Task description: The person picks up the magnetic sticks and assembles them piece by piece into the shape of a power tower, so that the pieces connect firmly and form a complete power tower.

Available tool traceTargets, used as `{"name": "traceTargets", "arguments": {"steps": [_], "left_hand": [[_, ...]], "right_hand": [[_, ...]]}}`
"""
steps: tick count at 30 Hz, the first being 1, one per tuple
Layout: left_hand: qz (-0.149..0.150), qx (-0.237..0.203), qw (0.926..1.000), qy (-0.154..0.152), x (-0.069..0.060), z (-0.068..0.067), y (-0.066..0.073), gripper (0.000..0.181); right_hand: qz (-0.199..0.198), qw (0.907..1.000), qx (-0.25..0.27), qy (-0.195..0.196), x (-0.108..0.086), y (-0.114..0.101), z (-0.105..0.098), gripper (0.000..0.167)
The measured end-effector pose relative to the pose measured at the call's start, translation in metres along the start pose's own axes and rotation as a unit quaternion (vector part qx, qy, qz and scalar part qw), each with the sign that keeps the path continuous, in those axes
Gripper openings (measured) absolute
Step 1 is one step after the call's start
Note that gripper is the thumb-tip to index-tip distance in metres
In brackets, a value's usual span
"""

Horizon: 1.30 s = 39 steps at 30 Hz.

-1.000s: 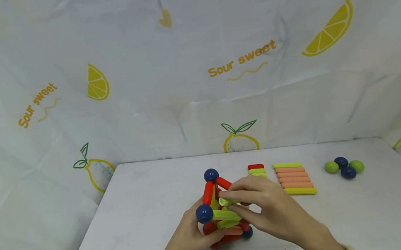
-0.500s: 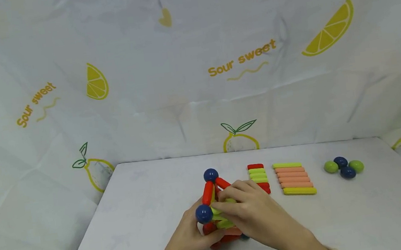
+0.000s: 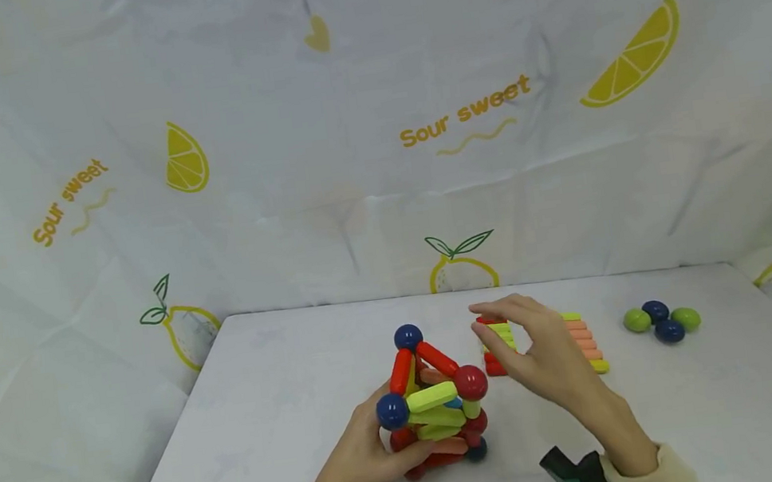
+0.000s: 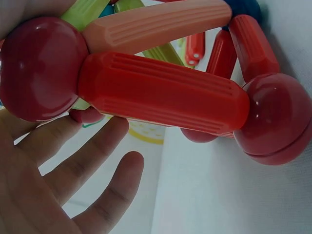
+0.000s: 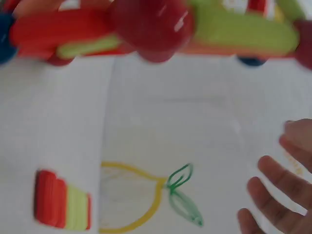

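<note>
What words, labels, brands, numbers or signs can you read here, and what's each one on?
"Sour sweet": orange print on the cloth, left side in the head view.
"Sour sweet": same print, right of centre on that cloth.
Right wrist view: orange marks by the fingers, too blurred to read.
Sticks and balls: no readable text.

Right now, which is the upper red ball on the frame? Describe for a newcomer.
At the white table, the left hand holds a frame of rods and balls. In the head view, its top triangle's right corner is the red ball, facing the right hand. It's that triangle's only red corner; the other two are blue balls.
</note>
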<state>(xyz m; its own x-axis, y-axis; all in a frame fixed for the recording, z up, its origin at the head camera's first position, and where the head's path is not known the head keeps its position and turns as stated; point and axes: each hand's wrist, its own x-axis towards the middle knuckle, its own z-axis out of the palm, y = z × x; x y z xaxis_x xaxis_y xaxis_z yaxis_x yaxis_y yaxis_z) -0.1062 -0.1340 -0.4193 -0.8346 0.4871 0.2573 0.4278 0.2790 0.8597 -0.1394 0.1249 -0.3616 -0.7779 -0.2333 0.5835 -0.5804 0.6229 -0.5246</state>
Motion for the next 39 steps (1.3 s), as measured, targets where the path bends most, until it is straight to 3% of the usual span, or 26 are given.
{"name": "traceTargets", "arguments": {"steps": [3, 6, 9, 15, 21, 24, 27, 29, 34, 39], "left_hand": [[-0.003, -0.003, 1.0, -0.007, -0.001, -0.001, -0.001, 0.061], [-0.004, -0.015, 0.9997, -0.018, -0.002, -0.001, -0.001, 0.06], [0.0, -0.028, 0.9992, -0.03, 0.0, 0.0, -0.001, 0.06], [-0.013, -0.036, 0.9986, -0.036, 0.005, 0.005, -0.001, 0.063], [-0.005, -0.044, 0.9976, -0.053, 0.007, 0.008, 0.0, 0.058], [-0.017, -0.059, 0.9964, -0.058, 0.008, 0.01, 0.002, 0.058], [-0.025, -0.062, 0.996, -0.06, 0.008, 0.01, 0.003, 0.059], [-0.034, -0.055, 0.9961, -0.06, 0.007, 0.01, 0.003, 0.058], [-0.051, -0.048, 0.9957, -0.059, 0.008, 0.008, 0.004, 0.059], [-0.058, -0.034, 0.9963, -0.054, 0.007, 0.008, 0.004, 0.058]], "right_hand": [[0.053, 0.9941, -0.052, -0.079, -0.003, 0.031, 0.01, 0.025], [0.091, 0.9789, -0.085, -0.162, -0.011, 0.052, 0.022, 0.026], [0.114, 0.9673, -0.099, -0.204, -0.016, 0.064, 0.032, 0.028], [0.137, 0.9538, -0.132, -0.232, -0.019, 0.071, 0.046, 0.029], [0.141, 0.9504, -0.129, -0.246, -0.022, 0.071, 0.051, 0.025], [0.148, 0.95, -0.115, -0.249, -0.023, 0.07, 0.05, 0.028], [0.161, 0.9524, -0.095, -0.241, -0.023, 0.067, 0.046, 0.036], [0.156, 0.9611, -0.066, -0.218, -0.02, 0.063, 0.042, 0.04], [0.101, 0.9883, 0.049, -0.103, -0.001, 0.041, 0.025, 0.038], [0.06, 0.9893, 0.131, -0.019, 0.021, 0.007, 0.007, 0.036]]}}
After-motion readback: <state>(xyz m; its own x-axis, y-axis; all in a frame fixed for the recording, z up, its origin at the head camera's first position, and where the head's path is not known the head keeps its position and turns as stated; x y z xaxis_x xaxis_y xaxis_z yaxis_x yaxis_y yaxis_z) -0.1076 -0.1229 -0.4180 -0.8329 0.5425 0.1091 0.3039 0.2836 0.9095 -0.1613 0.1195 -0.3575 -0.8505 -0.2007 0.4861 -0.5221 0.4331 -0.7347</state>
